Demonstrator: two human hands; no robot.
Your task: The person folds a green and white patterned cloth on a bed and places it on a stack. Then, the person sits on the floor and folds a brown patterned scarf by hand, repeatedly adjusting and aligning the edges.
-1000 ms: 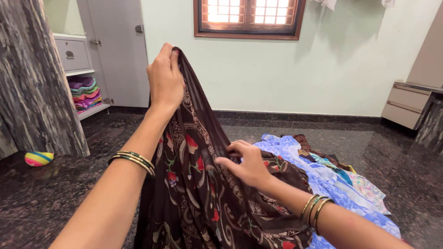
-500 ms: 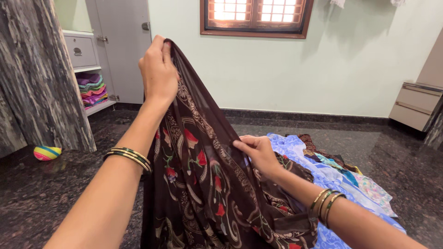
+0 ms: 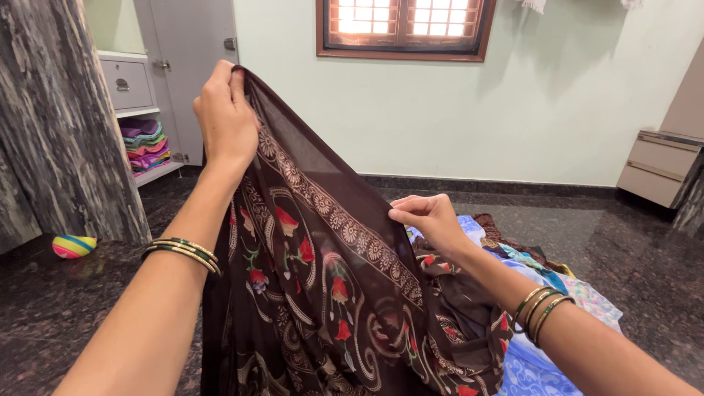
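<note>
- The dark brown floral cloth hangs between both hands, draping down toward the person.
- Right hand pinches its patterned border edge, lower.
- Left hand grips the top corner, raised high.
- Beyond, a blue cloth pile lies on the dark floor.

Left hand is raised high with its grip pinched closed, while the right hand sits lower, fingers also pinched.

The dark brown floral-printed cloth is hanging before the heap of blue and mixed fabrics; the striped ball is lying on the polished dark stone floor, far left.
</note>
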